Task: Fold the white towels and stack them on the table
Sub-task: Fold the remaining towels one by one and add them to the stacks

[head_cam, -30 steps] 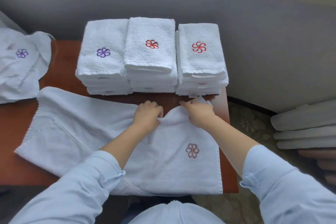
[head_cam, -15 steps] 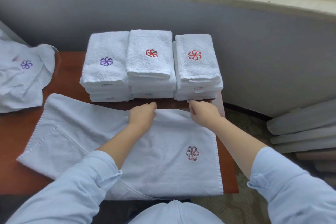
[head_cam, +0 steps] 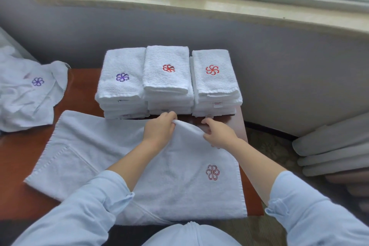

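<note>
A white towel (head_cam: 111, 158) with a dark red flower emblem lies spread across the brown table (head_cam: 83, 90). My left hand (head_cam: 158, 129) pinches its far edge near the middle. My right hand (head_cam: 218, 133) grips the same edge a little to the right, and the cloth between them is lifted into a ridge. Behind the hands stand three stacks of folded white towels: the left stack (head_cam: 121, 84) with a purple emblem, the middle stack (head_cam: 167, 78) and the right stack (head_cam: 214, 80) with red emblems.
A crumpled white towel (head_cam: 28, 94) with a purple emblem lies at the table's left end. A grey wall and a window sill (head_cam: 179, 4) run behind the stacks. Grey cushions (head_cam: 335, 146) are piled on the floor at the right.
The far edge lay flat under both hands half a second ago; now both hands have lifted it off the table, and the right corner has drawn in. The camera has tilted up.
</note>
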`<state>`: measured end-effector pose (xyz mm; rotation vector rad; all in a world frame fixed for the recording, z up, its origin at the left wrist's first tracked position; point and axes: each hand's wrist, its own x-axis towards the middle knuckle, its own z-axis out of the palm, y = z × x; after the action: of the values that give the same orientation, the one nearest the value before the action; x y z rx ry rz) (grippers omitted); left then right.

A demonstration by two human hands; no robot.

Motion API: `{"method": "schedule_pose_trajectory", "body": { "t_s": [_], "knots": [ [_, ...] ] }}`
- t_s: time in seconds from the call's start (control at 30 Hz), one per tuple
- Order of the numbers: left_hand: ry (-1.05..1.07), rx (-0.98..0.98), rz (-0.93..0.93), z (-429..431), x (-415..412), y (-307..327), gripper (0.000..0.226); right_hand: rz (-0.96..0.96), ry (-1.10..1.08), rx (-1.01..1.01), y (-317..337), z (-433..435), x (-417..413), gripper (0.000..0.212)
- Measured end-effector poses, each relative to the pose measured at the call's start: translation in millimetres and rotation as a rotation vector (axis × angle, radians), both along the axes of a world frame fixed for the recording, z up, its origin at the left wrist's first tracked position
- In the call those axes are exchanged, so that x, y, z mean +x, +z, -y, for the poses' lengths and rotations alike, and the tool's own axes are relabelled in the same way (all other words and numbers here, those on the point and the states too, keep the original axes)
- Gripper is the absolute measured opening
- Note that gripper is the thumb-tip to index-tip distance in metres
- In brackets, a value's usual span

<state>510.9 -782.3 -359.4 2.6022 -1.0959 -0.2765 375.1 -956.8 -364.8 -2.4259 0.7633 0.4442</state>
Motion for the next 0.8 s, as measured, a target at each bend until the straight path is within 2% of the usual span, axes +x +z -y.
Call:
{"method": "schedule_pose_trajectory", "body": {
  "t_s": [0.1,0.27,0.4,0.5,0.6,0.8],
  "knots": [
    [0.008,-0.007,-0.01,-4,-1,1,0.015,-0.046,0.021,-0.063,-3,1,-1,0.025],
    [0.011,-0.015,-0.021,-7,-5,3,0.014,-0.07,0.003,-0.09,-6,7,-8,0.016],
    [0.08,0.012,-0.077,-5,-2,1,0.009,0.133,-0.159,-0.083,-3,11,-10,0.013],
    [0.126,0.071,-0.085,-3,1,0,0.017,0.301,-0.267,-0.042,5,15,-14,0.015],
    [0.161,0.033,-0.113,1,2,2,0.02,0.322,-0.284,0.034,13,20,-18,0.016],
    [0.177,-0.062,-0.049,12,5,17,0.019,0.436,-0.243,-0.098,30,28,-11,0.011]
  ]
}}
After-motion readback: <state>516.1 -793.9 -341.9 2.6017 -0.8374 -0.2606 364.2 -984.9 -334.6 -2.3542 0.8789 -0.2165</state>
